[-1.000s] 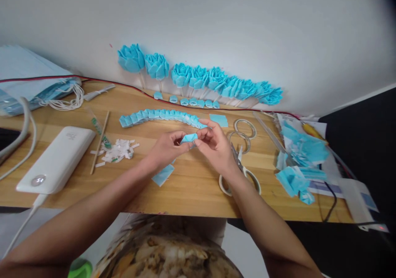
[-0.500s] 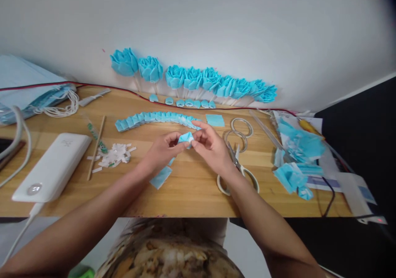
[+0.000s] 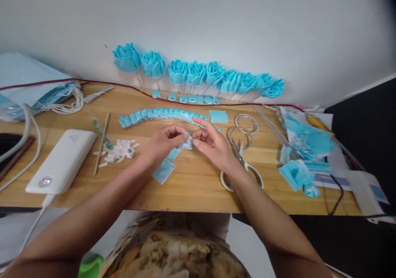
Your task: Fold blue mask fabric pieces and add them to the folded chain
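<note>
My left hand point(image 3: 165, 144) pinches a small folded piece of blue fabric point(image 3: 187, 142) between thumb and forefinger; a whitish patch shows on its face. At the right edge of that piece, my right hand point(image 3: 212, 142) has its thumb and forefinger drawn together. Whether those fingertips grip the fabric's edge or something tiny is too small to tell. Just behind the hands curves a row of folded blue petals point(image 3: 161, 114), overlapping one another. Flat blue squares point(image 3: 163, 170) lie below my left hand, and another blue square point(image 3: 218, 116) lies behind my right hand.
Scissors point(image 3: 241, 158) and two tape rolls point(image 3: 246, 123) lie by my right forearm. Blue fabric roses point(image 3: 196, 72) on sticks lean against the wall. White paper strips point(image 3: 120, 151), a wooden stick point(image 3: 101, 144) and a power bank point(image 3: 62, 160) are left; blue scraps point(image 3: 298, 175) lie right.
The folded blue piece has turned, showing a whitish patch. My right fingertips have shifted to its edge. The whole view has shifted slightly.
</note>
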A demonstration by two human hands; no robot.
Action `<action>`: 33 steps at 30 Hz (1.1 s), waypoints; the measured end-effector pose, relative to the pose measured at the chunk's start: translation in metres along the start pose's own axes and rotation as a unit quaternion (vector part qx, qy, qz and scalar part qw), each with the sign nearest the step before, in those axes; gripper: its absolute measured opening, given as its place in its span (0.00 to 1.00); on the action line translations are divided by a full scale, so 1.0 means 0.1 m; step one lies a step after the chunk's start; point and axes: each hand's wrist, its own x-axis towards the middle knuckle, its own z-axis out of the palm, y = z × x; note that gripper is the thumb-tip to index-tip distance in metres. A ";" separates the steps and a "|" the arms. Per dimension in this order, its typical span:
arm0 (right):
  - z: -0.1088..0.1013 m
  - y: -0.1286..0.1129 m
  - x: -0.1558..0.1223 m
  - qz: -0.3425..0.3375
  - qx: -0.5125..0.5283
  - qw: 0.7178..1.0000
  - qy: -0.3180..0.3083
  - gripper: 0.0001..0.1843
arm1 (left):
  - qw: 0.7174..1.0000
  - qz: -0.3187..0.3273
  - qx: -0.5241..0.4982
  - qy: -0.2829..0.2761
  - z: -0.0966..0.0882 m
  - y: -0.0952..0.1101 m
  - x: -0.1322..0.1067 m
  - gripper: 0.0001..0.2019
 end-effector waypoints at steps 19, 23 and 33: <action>-0.05 0.08 0.02 0.041 0.028 0.999 0.010 0.27 | 0.991 0.003 -0.130 0.012 -0.02 -0.05 0.03 0.11; -0.03 0.09 0.03 0.036 0.000 0.999 0.020 0.27 | 0.991 0.002 -0.132 -0.001 -0.03 -0.09 0.04 0.13; -0.07 0.08 0.06 0.024 0.011 0.997 0.077 0.26 | 0.984 -0.025 -0.176 -0.005 -0.03 -0.08 0.06 0.17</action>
